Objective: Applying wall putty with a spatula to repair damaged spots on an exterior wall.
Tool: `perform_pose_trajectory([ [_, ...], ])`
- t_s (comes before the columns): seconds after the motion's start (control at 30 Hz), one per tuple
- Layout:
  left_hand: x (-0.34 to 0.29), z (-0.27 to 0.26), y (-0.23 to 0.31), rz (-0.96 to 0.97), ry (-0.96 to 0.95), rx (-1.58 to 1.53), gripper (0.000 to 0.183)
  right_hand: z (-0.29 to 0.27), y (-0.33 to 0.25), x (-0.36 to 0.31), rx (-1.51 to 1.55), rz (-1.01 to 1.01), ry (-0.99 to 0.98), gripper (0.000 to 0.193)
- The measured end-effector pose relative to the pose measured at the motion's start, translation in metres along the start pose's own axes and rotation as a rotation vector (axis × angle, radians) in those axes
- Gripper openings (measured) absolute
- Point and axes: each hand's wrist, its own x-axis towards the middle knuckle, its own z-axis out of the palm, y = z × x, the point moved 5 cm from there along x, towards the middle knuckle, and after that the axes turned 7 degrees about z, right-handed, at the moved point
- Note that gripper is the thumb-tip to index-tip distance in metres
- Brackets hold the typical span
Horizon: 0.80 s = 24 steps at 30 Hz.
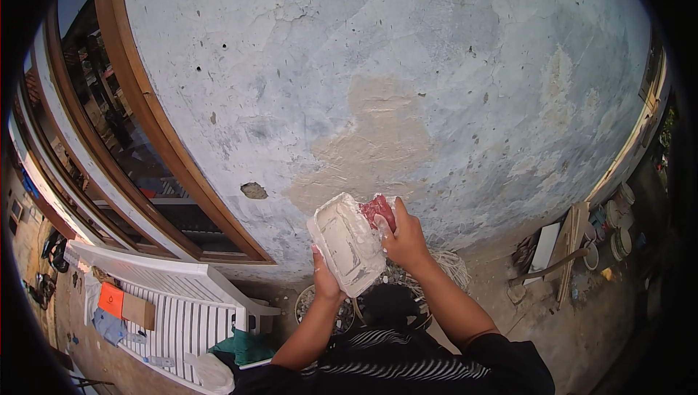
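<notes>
I'm looking down past both forearms at a weathered blue-grey wall [451, 53], w/ a tan filled patch [378, 144] in the middle of it and a small open hole [254, 191] to its left. My left hand [325, 281] is closed round the near edge of a pale, putty-smeared tray [347, 244], fingers under and thumb up the side, so the tray tilts w/ its open face toward me and sits just below the patch, prob. so the filler stays within reach of the wall and doesn't slide out. My right hand [406, 239] is curled shut on the grip of a red-handled scraper [379, 210], which lies against the far right corner of the tray, the blade end down in the white stuff (I can't see the blade edge itself). Both hands are held up chest-high and close together, near the wall but not touching it. Below them, on the ground at the wall's foot, a round basin [309, 300] of dark rubble sits just under the tray. To the left a brown window frame [156, 133] runs along the wall, and nearer, lower left, a white slatted bench [178, 308] carries an orange card and cloth bits. Far right, boards and round tins [618, 231] lean by the wall, well apart from the work.
</notes>
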Motion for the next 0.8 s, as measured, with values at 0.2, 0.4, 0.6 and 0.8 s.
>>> perform_pose_trajectory([
  [0.2, 0.005, 0.004, 0.009, -0.064, -0.013, 0.003, 0.068, 0.000, 0.014, 0.023, 0.073, 0.058, -0.228, 0.039],
  [0.4, 0.002, 0.004, 0.011, -0.065, -0.009, -0.081, 0.067, -0.001, 0.010, 0.027, 0.144, 0.031, -0.293, 0.037],
  [0.6, -0.003, 0.000, 0.010, -0.010, -0.006, -0.007, 0.066, -0.004, 0.019, 0.028, 0.183, 0.109, -0.228, 0.037],
  [0.8, -0.001, 0.001, 0.013, -0.062, -0.039, -0.032, 0.066, 0.008, 0.047, 0.042, 0.515, 0.181, -0.365, 0.055],
])
